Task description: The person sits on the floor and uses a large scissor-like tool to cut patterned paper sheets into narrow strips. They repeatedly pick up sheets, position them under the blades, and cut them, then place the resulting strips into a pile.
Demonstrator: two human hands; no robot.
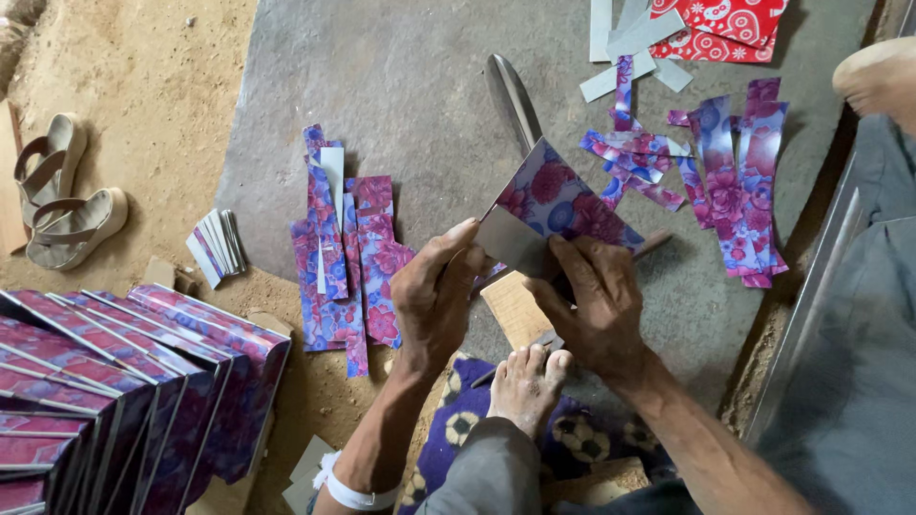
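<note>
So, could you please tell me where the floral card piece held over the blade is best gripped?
Probably at its lower grey corner, from the near side. The floral card piece tilts up and away, its printed face pointing toward the blade. The left hand and right hand already pinch that near edge, leaving the far corner free.

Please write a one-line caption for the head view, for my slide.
Both hands, left hand and right hand, hold a floral card piece beside cut strips.

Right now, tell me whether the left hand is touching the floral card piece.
Touching. The head view shows the left hand with its fingertips pinching the grey underside edge of the floral card piece.
</note>
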